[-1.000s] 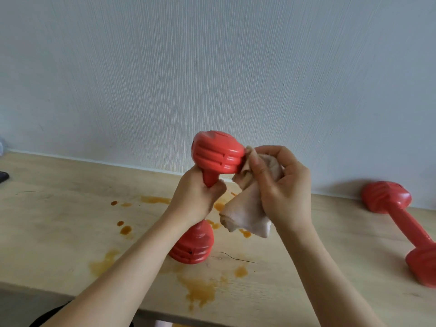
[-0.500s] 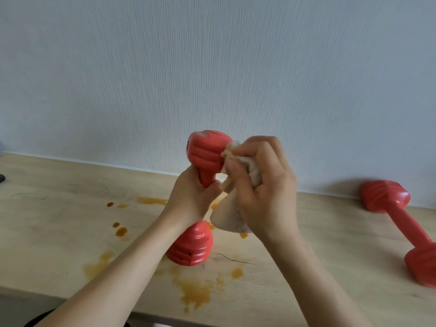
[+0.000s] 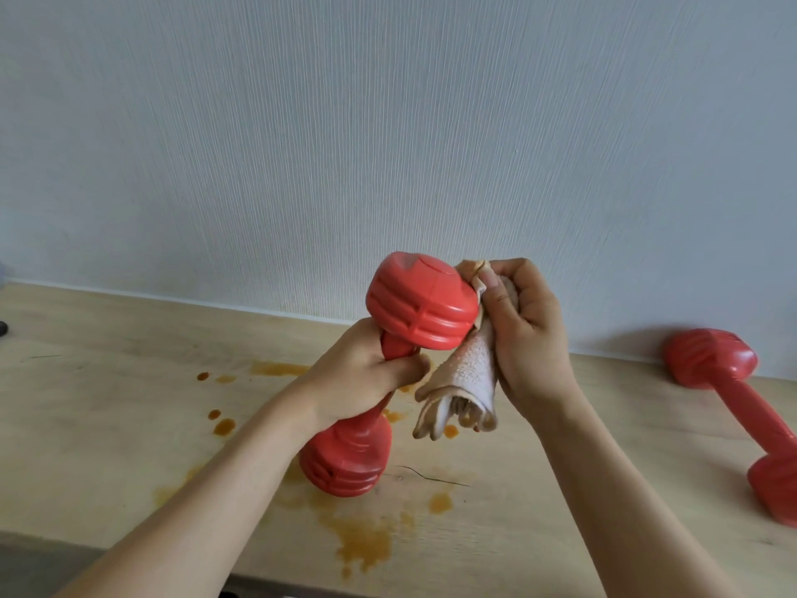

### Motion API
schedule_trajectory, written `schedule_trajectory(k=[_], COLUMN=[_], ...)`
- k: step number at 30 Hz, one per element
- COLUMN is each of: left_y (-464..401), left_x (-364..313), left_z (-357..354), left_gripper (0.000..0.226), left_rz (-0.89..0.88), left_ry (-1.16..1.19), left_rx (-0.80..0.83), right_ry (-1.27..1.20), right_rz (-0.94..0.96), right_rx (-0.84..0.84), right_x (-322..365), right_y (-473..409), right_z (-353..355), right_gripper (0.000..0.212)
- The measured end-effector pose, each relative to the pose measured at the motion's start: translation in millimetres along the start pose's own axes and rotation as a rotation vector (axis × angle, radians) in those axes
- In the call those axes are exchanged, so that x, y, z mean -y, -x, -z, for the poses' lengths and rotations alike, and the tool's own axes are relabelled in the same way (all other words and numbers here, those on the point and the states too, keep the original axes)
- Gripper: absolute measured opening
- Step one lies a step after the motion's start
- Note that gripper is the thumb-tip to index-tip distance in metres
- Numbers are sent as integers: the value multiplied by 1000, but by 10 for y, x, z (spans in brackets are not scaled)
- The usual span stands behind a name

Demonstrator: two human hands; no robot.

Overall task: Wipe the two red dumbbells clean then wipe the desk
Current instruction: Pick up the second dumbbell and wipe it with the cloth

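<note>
Left hand (image 3: 364,373) fisted round the handle of the raised dumbbell (image 3: 420,306), right hand (image 3: 524,334) just beside its upper head, fingers curled pinching a cloth (image 3: 468,381) against it, both forearms reaching forward

1 head-worn camera looks forward and slightly down from the person's side of the desk (image 3: 108,425), facing the wall (image 3: 388,123) behind it; it sits close, both forearms entering from the bottom edge; the desk fills the lower half, the wall the upper; no 2nd view shares the scene.
</note>
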State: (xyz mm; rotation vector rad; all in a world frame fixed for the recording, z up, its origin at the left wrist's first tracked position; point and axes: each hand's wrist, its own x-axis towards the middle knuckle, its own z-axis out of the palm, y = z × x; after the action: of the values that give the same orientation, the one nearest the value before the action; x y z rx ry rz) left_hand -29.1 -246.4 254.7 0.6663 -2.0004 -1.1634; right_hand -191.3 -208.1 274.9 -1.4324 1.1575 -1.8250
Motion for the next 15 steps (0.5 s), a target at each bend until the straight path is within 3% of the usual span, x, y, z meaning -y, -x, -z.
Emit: schedule_trajectory(k=[2, 4, 8, 12, 15], left_y=[6, 5, -13, -29, -18], left_x=[0, 16, 29, 41, 49], left_z=[-2, -13, -66, -66, -79], left_gripper=[44, 36, 13, 30, 34], left_rz=[0, -4, -2, -5, -16], left_ry=[14, -60, -184, -251, -273], left_rx=[-44, -188, -418, -525, -522], right_ry=[-13, 0, 186, 450, 537], right_rz=[-21, -24, 102, 450, 510], right_rx=[-4, -19, -39, 8, -9], right_x=[11, 27, 68, 180, 135], right_y=[-6, 11, 140, 278, 266], right_z=[1, -10, -99, -278, -307], right_gripper=[13, 17, 13, 9, 5])
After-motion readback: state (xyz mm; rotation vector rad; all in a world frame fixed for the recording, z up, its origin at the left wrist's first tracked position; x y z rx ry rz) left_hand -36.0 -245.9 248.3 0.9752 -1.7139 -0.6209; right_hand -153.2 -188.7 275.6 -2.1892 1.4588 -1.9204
